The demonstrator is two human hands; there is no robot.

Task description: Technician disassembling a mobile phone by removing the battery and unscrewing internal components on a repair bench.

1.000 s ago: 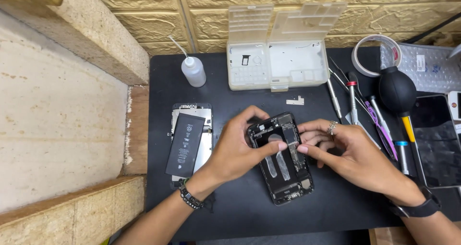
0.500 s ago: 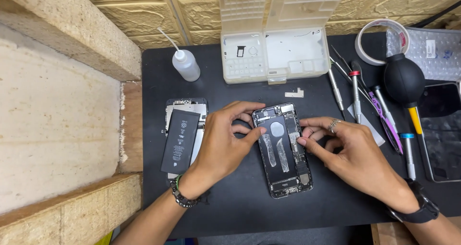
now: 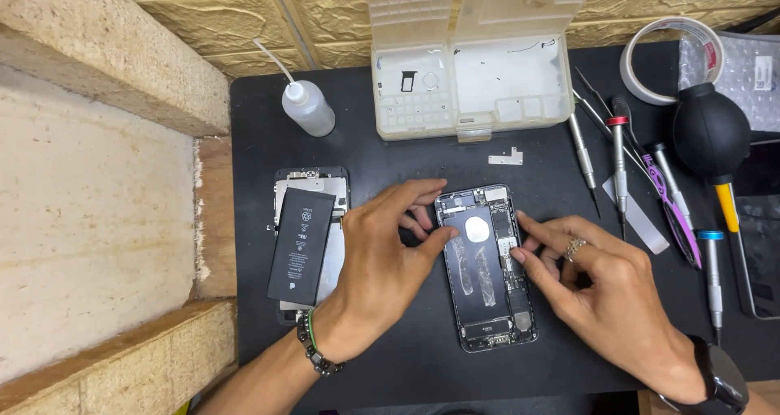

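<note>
An opened phone body [image 3: 486, 285] lies on the black mat [image 3: 390, 151], its inner parts and adhesive strips exposed. My left hand [image 3: 382, 260] rests on the phone's left edge, thumb pressing its upper middle. My right hand [image 3: 597, 281], with a ring and a wrist watch, touches the right edge with its fingertips. A black battery [image 3: 301, 246] lies across a screen panel [image 3: 314, 189] to the left of my left hand.
A clear parts box [image 3: 471, 82] stands open at the back, a small squeeze bottle [image 3: 307, 108] beside it. A small metal plate [image 3: 505, 157] lies on the mat. Screwdrivers [image 3: 617, 159], tweezers, a black air blower [image 3: 709, 134] and a tape roll [image 3: 670, 57] lie right.
The phone has been laid flat and straight on the mat. My left thumb has moved onto its upper middle, and the right fingers have shifted to its right edge.
</note>
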